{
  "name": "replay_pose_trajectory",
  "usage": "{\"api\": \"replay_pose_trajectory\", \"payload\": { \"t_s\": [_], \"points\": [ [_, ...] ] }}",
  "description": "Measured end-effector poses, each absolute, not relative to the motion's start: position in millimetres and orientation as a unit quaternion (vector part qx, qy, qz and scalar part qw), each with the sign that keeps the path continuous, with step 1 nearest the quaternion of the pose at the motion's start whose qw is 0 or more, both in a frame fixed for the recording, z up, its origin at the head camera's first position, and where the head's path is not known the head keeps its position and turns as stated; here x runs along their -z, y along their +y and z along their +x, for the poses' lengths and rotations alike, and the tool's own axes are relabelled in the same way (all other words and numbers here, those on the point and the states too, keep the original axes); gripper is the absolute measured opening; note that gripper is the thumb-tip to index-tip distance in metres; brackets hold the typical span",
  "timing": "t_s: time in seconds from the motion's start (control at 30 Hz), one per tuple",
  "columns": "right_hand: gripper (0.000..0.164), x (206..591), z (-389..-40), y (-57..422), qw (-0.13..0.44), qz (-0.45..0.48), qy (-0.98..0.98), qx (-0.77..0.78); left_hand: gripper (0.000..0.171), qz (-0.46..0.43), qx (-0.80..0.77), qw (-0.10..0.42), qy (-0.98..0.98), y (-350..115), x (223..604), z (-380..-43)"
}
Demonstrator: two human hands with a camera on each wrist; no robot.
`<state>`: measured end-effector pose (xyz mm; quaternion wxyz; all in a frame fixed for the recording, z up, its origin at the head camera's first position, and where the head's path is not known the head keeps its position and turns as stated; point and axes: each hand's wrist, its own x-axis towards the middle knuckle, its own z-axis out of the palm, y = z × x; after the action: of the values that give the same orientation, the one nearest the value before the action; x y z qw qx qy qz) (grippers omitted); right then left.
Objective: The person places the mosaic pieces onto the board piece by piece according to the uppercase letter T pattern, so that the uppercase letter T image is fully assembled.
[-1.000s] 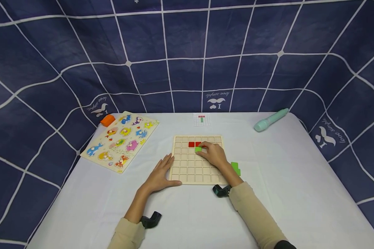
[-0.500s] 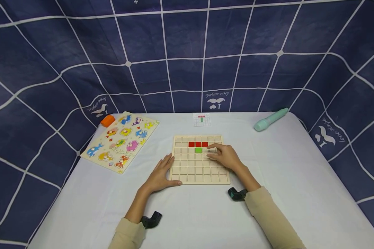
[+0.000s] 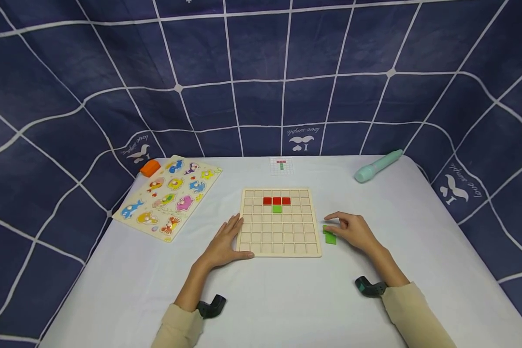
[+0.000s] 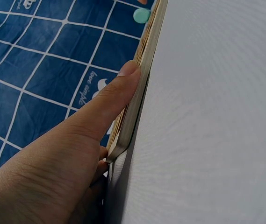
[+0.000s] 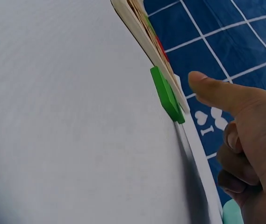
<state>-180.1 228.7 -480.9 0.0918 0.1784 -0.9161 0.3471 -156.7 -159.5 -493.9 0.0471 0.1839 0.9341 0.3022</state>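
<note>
A wooden grid board lies flat, with a row of three red tiles in its cells and one green tile below the middle one. Fingers spread, my left hand rests at the board's lower left corner; in the left wrist view its thumb touches the board's edge. Off the board's right side, my right hand hovers over loose green tiles, partly covering them. The right wrist view shows the right thumb apart from those green tiles.
A puzzle board with sea animals lies at the left, beside an orange block. Behind the grid board is a small card printed with a red and green T pattern. A mint-green microphone-shaped object lies at the back right.
My right hand has let go of the green tile in the grid and moved right, off the board, to the loose green tiles. My left hand has stayed still.
</note>
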Motion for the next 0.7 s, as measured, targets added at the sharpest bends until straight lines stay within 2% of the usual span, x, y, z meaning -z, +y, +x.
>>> {"api": "replay_pose_trajectory", "payload": {
  "t_s": [0.33, 0.7],
  "points": [
    [0.025, 486, -179, 236, 0.066, 0.167, -0.923, -0.339, 0.111, 0.190, -0.302, 0.038, 0.933, -158, 493, -157],
    [0.026, 493, -189, 243, 0.104, 0.167, -0.923, -0.330, 0.111, 0.184, -0.299, 0.046, 0.935, -159, 492, -156]
  ]
}}
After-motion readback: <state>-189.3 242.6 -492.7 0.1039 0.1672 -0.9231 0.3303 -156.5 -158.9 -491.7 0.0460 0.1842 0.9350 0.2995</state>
